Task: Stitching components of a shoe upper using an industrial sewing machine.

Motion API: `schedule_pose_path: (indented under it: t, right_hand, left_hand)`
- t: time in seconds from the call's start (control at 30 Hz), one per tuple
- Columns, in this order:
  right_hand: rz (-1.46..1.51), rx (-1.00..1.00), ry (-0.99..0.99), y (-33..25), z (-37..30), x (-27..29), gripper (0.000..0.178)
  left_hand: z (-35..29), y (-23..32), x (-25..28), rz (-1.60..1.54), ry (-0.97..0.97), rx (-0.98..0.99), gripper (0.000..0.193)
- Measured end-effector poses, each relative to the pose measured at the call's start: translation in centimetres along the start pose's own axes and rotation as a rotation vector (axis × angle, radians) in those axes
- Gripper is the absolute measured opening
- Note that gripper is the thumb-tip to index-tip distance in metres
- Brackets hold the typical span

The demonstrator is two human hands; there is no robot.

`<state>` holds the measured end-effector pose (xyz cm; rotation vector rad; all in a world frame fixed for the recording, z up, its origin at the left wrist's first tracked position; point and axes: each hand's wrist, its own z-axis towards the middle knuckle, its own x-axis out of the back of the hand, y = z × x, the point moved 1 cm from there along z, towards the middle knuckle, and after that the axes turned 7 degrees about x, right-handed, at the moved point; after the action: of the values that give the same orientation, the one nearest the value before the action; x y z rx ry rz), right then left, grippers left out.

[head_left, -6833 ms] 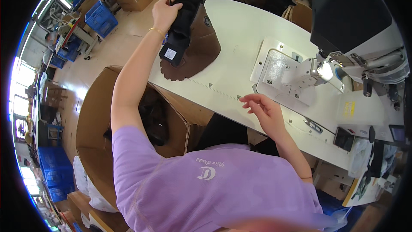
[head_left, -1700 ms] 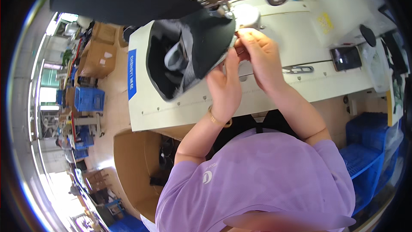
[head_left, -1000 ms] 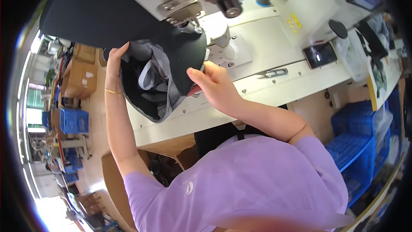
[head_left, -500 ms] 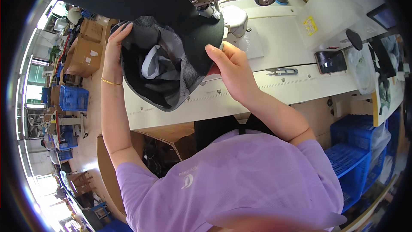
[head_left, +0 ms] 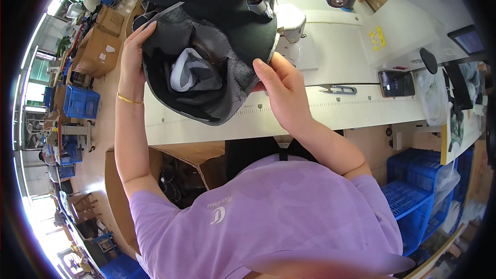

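Observation:
A dark fabric piece (head_left: 240,36), black with a grey inner side, spreads open like a pouch over the sewing table's front edge. A pale grey folded cloth part (head_left: 183,70) shows inside its hollow. My left hand (head_left: 133,51) holds the left rim, thumb on top and the other fingers mostly hidden. At the right edge my right hand (head_left: 281,80) pinches the fabric between thumb and bent fingers. Just above that hand, the sewing machine's needle area (head_left: 260,8) stands over the fabric's far right edge; the needle tip itself cannot be made out.
Thread snips (head_left: 338,90) and a dark phone (head_left: 397,83) lie on the white table (head_left: 330,106) to the right. An open cardboard box (head_left: 121,191) sits below the table at left. Blue crates (head_left: 408,196) are stacked at lower right; more boxes and crates line the left side.
The view has shifted slightly. The fabric's near rim has lifted and its hollow faces me more. Both hands keep their grip on it.

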<state>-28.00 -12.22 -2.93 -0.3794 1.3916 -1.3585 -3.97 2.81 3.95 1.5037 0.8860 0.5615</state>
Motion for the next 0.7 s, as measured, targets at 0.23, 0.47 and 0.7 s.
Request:
schedule_pose_path:
  t: [0.23,0.47,0.7]
  right_hand:
    - [-0.017,0.018,-0.001,0.2,0.4,1.1,0.031]
    - [-0.134,0.056,0.023,0.4,0.7,1.4,0.030]
    - [-0.172,0.078,0.040,0.4,1.8,1.7,0.026]
  left_hand:
    - [-2.9,0.1,-0.4,0.055,0.113,-0.132,0.025]
    - [-3.6,-0.5,-1.3,0.066,0.179,-0.215,0.023]
    - [-3.8,-0.9,-1.6,0.017,0.235,-0.241,0.021]
